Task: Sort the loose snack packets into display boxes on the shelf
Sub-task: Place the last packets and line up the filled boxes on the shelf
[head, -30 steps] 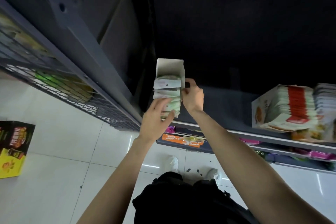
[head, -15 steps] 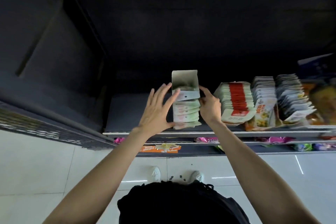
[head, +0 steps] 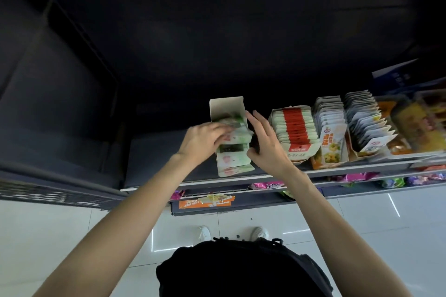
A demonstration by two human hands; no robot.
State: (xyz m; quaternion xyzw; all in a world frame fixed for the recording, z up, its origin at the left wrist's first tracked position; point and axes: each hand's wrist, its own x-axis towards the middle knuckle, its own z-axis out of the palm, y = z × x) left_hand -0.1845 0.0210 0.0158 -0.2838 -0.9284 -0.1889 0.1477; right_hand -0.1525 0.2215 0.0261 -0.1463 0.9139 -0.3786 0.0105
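Two hands work at one narrow display box (head: 226, 107) that stands on the dark shelf (head: 154, 152), left of the other filled boxes. The box is pale cardboard with a tall back flap, and it holds a row of pale green and white snack packets (head: 233, 152) standing one behind another, the front ones leaning out toward the shelf edge. The packets carry small pink marks, and one has a dark band across it; the print is too blurred to read.

The left hand (head: 201, 141) lies on the left side of the row, its fingers reaching over the tops of the rear packets and pressing on them; motion blur hides whether they curl round any packet. The right hand (head: 265, 144) stands just beside the box's right wall, fingers straight and spread, thumb near the lower packets, gripping nothing.

To the right on the same shelf sit a box of red-striped packets (head: 294, 128), then a box of grey-white packets (head: 330, 123) and another (head: 366, 118) fanned beside it. Below the shelf edge, pink wrappers (head: 268, 185) and an orange label (head: 205, 201) show on lower shelves. White shoes (head: 204, 232) stand on the pale tiled floor (head: 48, 224).
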